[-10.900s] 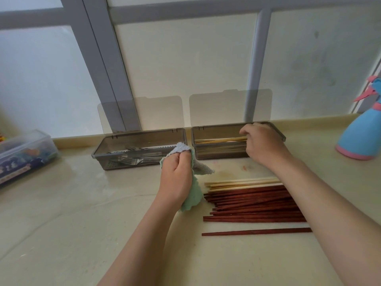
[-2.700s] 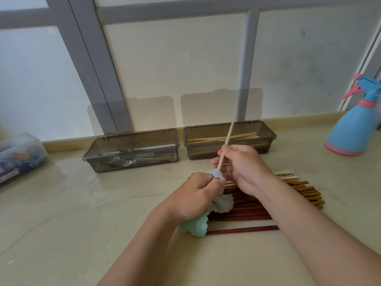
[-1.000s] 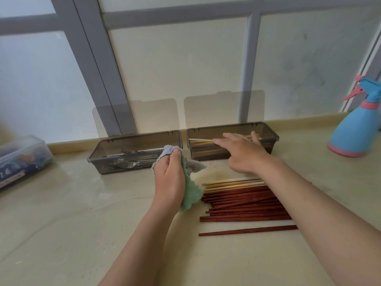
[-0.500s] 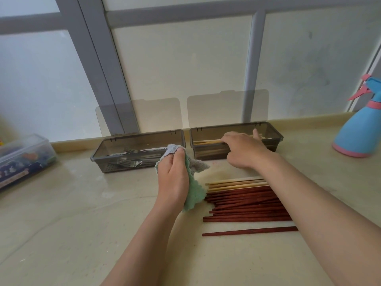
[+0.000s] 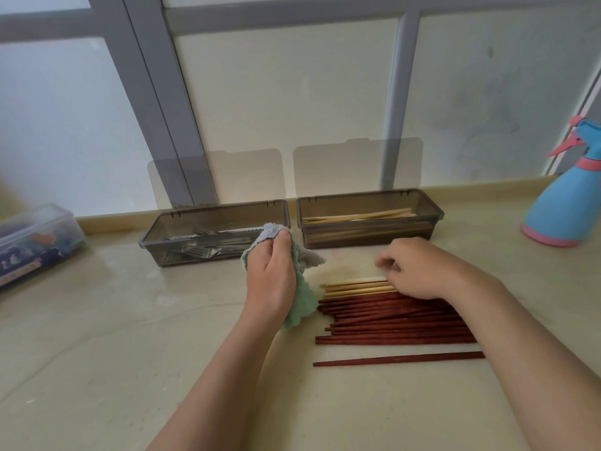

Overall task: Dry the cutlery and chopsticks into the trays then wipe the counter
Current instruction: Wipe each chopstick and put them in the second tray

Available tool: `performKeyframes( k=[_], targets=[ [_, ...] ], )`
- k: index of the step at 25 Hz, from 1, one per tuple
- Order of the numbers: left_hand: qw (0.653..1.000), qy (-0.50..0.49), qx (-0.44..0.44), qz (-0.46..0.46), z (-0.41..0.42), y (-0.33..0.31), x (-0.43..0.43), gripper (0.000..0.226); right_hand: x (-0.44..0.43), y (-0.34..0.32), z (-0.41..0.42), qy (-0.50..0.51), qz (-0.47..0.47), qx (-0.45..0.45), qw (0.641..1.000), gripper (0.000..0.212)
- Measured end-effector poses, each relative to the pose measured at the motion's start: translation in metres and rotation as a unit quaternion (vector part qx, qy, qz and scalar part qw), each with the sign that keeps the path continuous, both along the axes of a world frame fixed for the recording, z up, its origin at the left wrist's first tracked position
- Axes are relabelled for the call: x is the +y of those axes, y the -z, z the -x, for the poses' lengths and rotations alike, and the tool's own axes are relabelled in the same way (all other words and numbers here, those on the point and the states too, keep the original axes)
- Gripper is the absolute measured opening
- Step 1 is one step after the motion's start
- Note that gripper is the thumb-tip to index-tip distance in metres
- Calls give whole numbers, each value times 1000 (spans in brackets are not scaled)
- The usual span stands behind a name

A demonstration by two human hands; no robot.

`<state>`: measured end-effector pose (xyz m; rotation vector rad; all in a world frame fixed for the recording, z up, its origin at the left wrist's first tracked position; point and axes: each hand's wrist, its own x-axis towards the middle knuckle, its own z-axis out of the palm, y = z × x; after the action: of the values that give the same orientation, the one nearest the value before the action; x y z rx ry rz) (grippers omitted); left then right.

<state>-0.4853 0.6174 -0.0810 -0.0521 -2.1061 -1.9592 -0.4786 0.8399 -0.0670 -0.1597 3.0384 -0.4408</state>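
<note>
A: Which step is this?

B: Drying chopsticks, I judge. The left hand [image 5: 271,278] is clenched round the cloth [image 5: 304,302]. The right hand [image 5: 419,271] lies with curled fingers on the pale chopsticks [image 5: 353,286] on the table [image 5: 130,353] — whether it has one pinched, I cannot tell.

A: And the next move?

B: Lift one pale chopstick clear of its neighbours, run it through the cloth, then lay it lengthwise in the right tray [image 5: 369,237], at twelve o'clock from that hand.

A: Counts?

B: Two trays, each with its lid [image 5: 240,177] up behind. The left tray [image 5: 182,219], at eleven o'clock from the cloth, holds forks [image 5: 201,252] and other metal pieces — too tangled to count. There are four pale ones on the table, going by their ends, and several more in the right tray. The red chopsticks [image 5: 390,320], at six o'clock from the right hand, number over ten, I'd guess, plus a single red chopstick [image 5: 396,359] lying apart. One cloth, one spray bottle [image 5: 566,203] at three o'clock, one clear box [image 5: 32,236] at nine.
</note>
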Motion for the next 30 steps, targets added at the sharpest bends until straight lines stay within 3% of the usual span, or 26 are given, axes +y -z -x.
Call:
performKeyframes(
  k=[5, 23, 30],
  targets=[
    [1000, 1, 13, 25, 3, 4, -1, 49, -1, 1, -1, 9, -20, -25, 999, 14],
    [996, 14, 26, 81, -3, 0, 1, 65, -1, -3, -7, -10, 6, -62, 998, 9],
    [1000, -23, -6, 19, -2, -1, 2, 41, -6, -10, -12, -32, 110, 121, 986, 16]
  ],
)
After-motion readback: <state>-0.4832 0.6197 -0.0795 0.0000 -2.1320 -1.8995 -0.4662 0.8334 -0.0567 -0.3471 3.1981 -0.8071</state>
